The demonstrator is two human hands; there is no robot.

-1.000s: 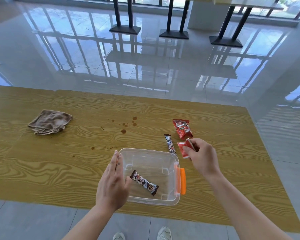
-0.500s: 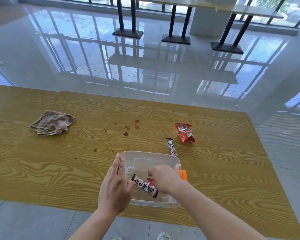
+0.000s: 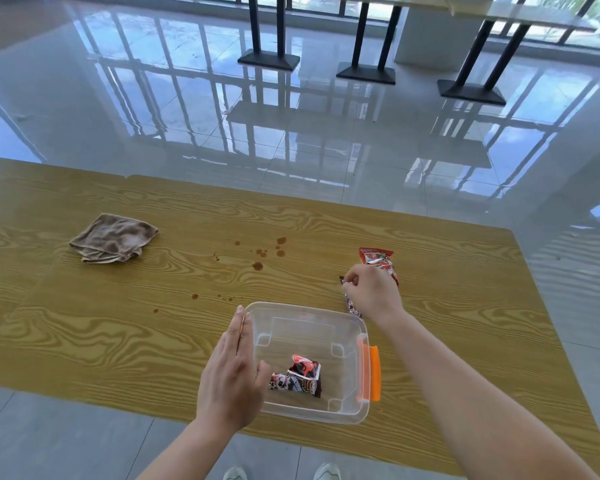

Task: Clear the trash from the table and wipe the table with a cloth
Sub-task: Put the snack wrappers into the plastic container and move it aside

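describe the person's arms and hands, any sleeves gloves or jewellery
The left forearm and right forearm are bare as far as the frame shows; no sleeves appear. The left hand and right hand wear no gloves, and no watch, bracelet or ring is visible.

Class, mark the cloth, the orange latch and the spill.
cloth (image 3: 113,238): head view, middle of its folded top.
orange latch (image 3: 374,372): head view, middle of its outer flap.
spill (image 3: 257,266): head view, on its largest drop.
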